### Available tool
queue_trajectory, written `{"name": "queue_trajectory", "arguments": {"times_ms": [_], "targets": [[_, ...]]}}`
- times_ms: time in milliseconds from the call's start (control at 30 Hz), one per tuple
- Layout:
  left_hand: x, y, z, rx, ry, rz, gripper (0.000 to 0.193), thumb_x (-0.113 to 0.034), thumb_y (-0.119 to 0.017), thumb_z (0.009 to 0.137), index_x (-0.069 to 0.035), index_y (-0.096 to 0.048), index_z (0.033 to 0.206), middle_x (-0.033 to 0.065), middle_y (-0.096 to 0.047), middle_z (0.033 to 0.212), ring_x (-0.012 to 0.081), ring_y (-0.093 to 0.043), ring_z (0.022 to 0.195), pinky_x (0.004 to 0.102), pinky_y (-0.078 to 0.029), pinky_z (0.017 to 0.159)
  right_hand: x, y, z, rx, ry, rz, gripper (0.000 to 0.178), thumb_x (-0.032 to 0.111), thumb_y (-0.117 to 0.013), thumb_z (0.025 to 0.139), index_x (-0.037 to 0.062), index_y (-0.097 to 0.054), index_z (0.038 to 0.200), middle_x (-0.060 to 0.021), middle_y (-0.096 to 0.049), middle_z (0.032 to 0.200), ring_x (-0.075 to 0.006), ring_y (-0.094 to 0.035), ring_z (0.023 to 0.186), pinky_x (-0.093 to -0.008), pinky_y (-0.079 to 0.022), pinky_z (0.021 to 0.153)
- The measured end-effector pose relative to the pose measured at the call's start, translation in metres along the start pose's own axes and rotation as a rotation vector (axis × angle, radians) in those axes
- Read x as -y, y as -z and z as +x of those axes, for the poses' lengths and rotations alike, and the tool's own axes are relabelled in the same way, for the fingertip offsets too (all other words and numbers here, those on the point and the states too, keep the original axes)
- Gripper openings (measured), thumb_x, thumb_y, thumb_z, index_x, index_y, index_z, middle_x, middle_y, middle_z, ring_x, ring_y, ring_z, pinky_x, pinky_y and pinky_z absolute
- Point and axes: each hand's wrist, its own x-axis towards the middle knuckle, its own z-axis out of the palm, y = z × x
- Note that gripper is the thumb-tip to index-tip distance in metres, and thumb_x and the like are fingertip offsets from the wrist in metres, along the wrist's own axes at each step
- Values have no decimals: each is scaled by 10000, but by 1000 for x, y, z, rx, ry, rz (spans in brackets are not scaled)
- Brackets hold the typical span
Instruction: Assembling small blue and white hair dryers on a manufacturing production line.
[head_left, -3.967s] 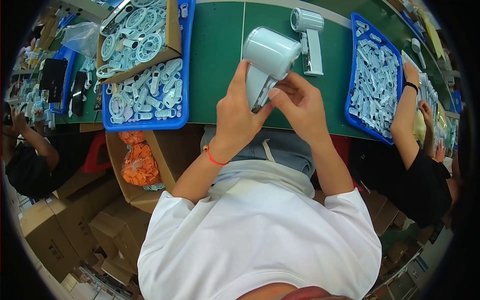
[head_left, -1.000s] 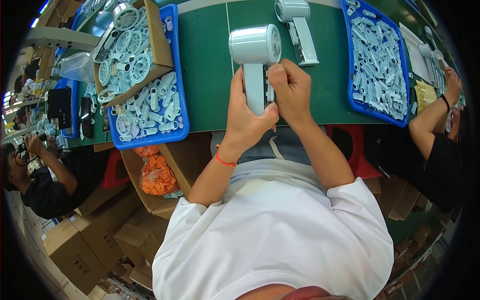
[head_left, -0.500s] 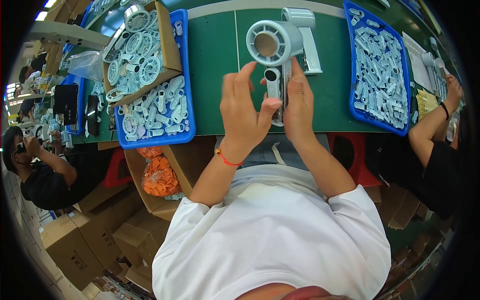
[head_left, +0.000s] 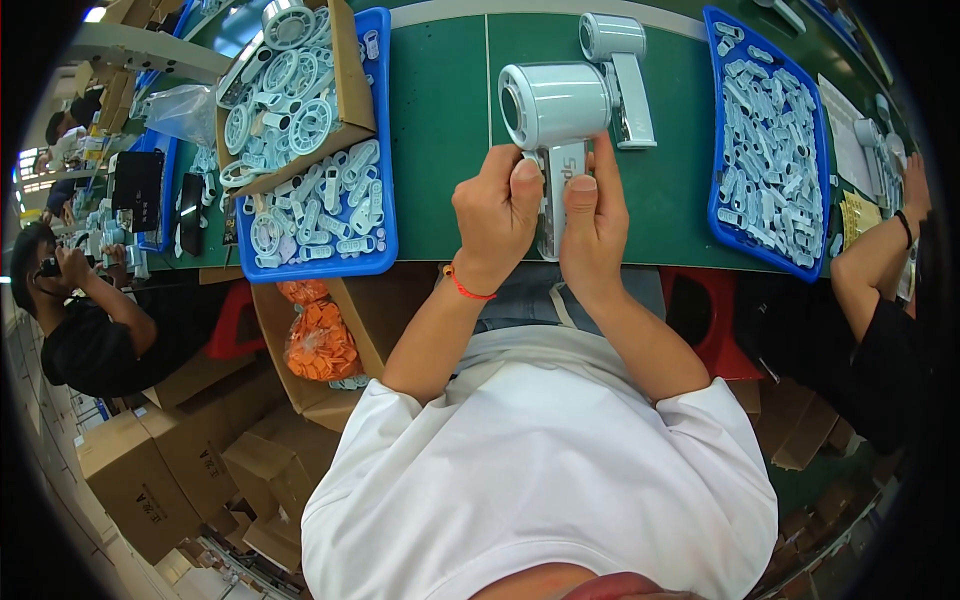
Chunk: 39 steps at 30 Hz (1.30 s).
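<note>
Over the green table I hold a pale blue handheld fan (head_left: pixel 562 104) between both hands, its round head tipped sideways and its handle pointing towards me. My left hand (head_left: pixel 500 205) is closed at the handle's left side, thumb just under the head. On the other side, my right hand (head_left: pixel 593 225) grips the handle, with the thumb across its front and a finger reaching up to the head. Lettering shows on the handle between my thumbs. Behind it on the table lies a second handheld fan (head_left: pixel 615 40) of the same colour.
A blue tray (head_left: pixel 392 200) at left carries pale plastic parts and a cardboard box (head_left: pixel 352 75) of ring-shaped pieces. Another blue tray (head_left: pixel 716 200) at right holds many small panels. Orange bagged pieces (head_left: pixel 322 345) sit in a carton below. Co-workers sit at either side.
The fan has been turned, so its round opening faces left and the small panel with a dark oval is out of sight. My left hand has closed onto the handle.
</note>
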Motion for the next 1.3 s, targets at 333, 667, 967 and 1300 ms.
{"name": "queue_trajectory", "arguments": {"times_ms": [333, 667, 967, 1300], "targets": [[-6, -3, 1, -142, -106, 172, 330, -279, -472, 926, -8, -557, 758, 72, -510, 533, 189, -499, 424, 286, -383, 420, 2, -4, 2, -13, -43, 40, 645, 372, -410, 946, 61, -113, 1427, -56, -516, 805, -96, -486, 629, -227, -410, 542], [19, 38, 38, -26, 210, 350, 405, -280, -539, 904, -2, -448, 1185, 33, -477, 611, 116, -503, 519, 257, -388, 481, 3, 21, 20, 31, -404, 641, 526, 388, -294, 969, 128, -153, 1404, -127, -558, 873, -142, -555, 566, -261, -468, 469], [-10, -13, -14, 150, 669, -1077, 724, -463, -589, 831, 2, -306, 1309, 117, -460, 1216, 229, -479, 1128, 367, -408, 934, 14, 19, 22, 157, 170, -535, 248, 210, -497, 887, 87, -612, 1068, -109, -480, 1123, -229, -467, 1023, -331, -368, 886], [15, 8, -17, 304, 521, -845, 635, -411, -696, 759, 16, -420, 1138, 75, -539, 831, 158, -557, 674, 292, -484, 609, -6, 205, 137, 363, -128, -1734, 260, 175, -561, 778, 66, -530, 1012, -184, -629, 896, -379, -591, 843, -461, -457, 713]]}}
